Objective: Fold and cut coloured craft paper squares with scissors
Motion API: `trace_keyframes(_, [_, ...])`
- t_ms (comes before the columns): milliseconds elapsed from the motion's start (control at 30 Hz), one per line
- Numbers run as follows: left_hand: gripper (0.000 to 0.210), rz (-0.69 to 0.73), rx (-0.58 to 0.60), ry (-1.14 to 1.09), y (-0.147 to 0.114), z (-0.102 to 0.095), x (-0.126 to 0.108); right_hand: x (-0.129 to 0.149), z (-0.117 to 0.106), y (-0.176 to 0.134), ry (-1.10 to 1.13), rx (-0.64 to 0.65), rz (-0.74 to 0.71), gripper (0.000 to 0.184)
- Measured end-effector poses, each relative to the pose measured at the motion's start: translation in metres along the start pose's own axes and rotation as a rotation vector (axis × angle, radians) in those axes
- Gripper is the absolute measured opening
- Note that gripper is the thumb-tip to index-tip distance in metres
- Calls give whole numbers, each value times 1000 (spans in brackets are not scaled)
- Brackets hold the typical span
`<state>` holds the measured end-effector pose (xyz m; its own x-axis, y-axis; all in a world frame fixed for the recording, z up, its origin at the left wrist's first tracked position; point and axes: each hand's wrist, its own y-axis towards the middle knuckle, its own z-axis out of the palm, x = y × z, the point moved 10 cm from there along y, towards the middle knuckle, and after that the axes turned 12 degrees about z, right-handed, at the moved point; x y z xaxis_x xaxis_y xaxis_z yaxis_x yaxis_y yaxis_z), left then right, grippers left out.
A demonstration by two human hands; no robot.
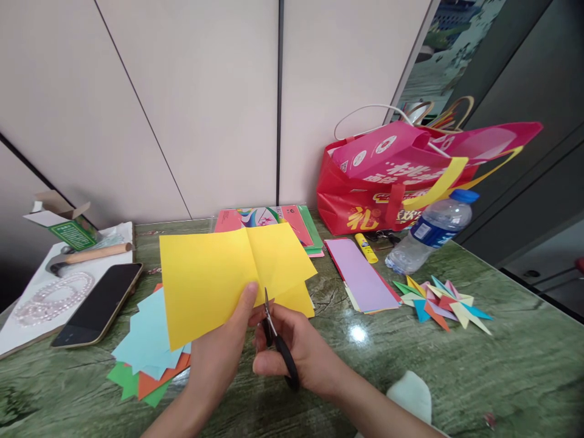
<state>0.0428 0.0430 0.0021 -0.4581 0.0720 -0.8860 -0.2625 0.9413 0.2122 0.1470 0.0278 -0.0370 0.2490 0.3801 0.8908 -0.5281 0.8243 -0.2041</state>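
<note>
Pinches creased yellow paper [219, 274] at eight o'clock in left hand [225, 337]; curls right hand [303, 350] around black-handled scissors [283, 353], six o'clock; risks crooked cuts from sagging, nicked thumb [249, 297] from close blades [267, 304].

The left hand [223, 344] pinches firmly, thumb [249, 299] extended on top of the grip, its other fingers hidden beneath. Just beside that grip, the right hand [301, 340] curls closed, its own thumb on the near side. Both bare forearms slant outward behind their grips.
</note>
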Motion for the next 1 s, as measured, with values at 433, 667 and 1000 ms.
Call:
trace_keyframes(433, [35,7,8,-15,0,1,-1,-2,2,0,-15,18,-10,57])
trace_keyframes(667, [38,23,-6,-34,0,0,2,-3,-1,0,-29,22,-27,50])
trace_keyframes(1000, [36,12,0,-36,0,1,-1,-6,1,1,8,17,8,50])
